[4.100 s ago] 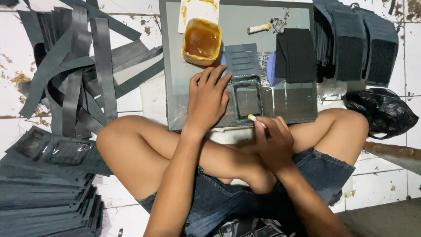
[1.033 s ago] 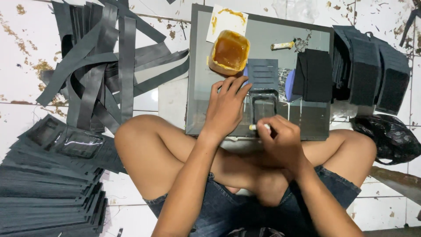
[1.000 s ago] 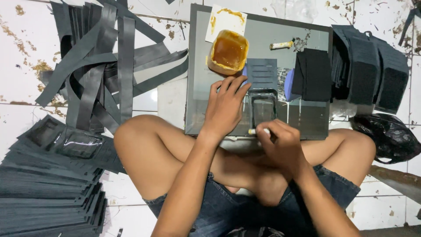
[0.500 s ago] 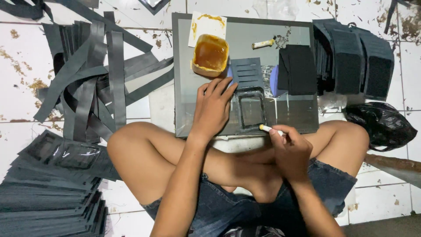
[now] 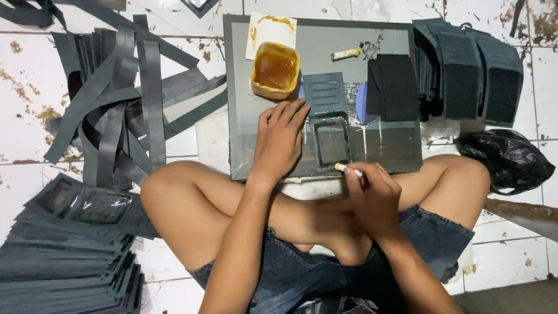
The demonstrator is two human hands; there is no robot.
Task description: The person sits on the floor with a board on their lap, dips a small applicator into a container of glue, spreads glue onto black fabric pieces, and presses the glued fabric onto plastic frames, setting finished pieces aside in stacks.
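Head view, only 1: sat cross-legged on a tiled floor [image 5: 174, 17] with a grey board [image 5: 383, 43] across the knees. Left hand [image 5: 279, 139] lay flat, fingers spread, pressing the left edge of a dark window piece [image 5: 331, 142], a small frame of black material with a clear panel in the middle, lying near the board's front edge. Right hand [image 5: 375, 195] was closed in a pinch around a small pale brush [image 5: 347, 168], tip just at the piece's lower right corner, touching or nearly so; cannot tell which. Behind the left fingertips stood a tub of amber glue [image 5: 275, 68] on a smeared white card [image 5: 270, 29]. Beyond the piece lay a dark ribbed panel [image 5: 325, 93], then a black stack [image 5: 395, 87] and a pale tube [image 5: 347, 53] farther back. To the right stood bigger stacks of grey pads [image 5: 465, 67] and a black bag [image 5: 505, 160]; to the left, a tangle of grey strips [image 5: 122, 99] and, nearer, a pile of finished window pieces [image 5: 70, 232]. Judged light, thin and floppy, the clear panel likely slippery and easy to smudge with glue; best held down flat by the fabric border, or lifted by a dry outer edge, away from any wet line.
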